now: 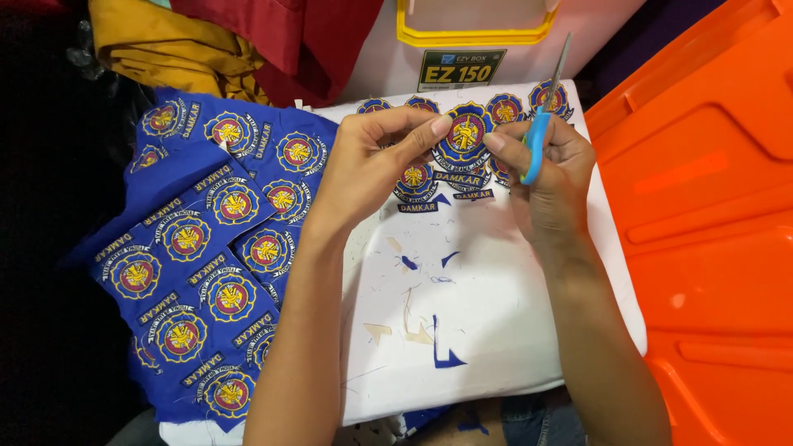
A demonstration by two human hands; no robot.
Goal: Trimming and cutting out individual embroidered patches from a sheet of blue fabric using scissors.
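The left hand (363, 169) and right hand (549, 177) pinch one round blue sewn badge (465, 132) between their fingers, above the white bench (496, 306). The right hand also holds blue-handled scissors (541, 116). Left of the badge lies blue cloth (206, 248) with about sixteen uncut badges. A dark label (461, 69) sits just behind.

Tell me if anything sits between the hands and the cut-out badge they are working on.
Nothing visible does. The left hand and right hand both pinch the round badge directly by its edges, above the white board. The right hand also grips blue-handled scissors, blades pointing up and away from the badge.
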